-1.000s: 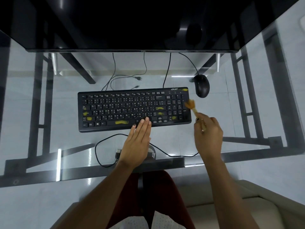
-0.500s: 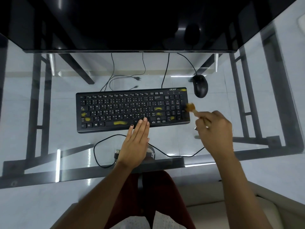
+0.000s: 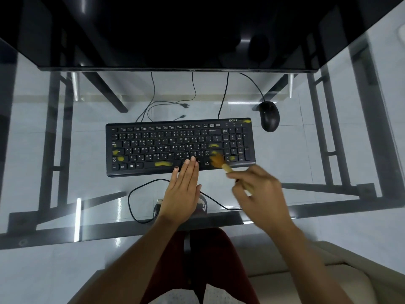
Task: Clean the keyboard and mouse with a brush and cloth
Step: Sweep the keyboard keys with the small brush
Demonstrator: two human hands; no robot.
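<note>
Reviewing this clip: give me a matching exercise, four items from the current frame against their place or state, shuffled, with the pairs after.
Items
1. brush
2. mouse
3. left hand
4. loose black cable

Place or state
A. flat, fingertips on keyboard's near edge
B. untouched, beyond keyboard's right end
C. bristles on keys by the number pad
D. looped on glass in front of keyboard

Pairs: 1-C, 2-B, 3-A, 4-D
</note>
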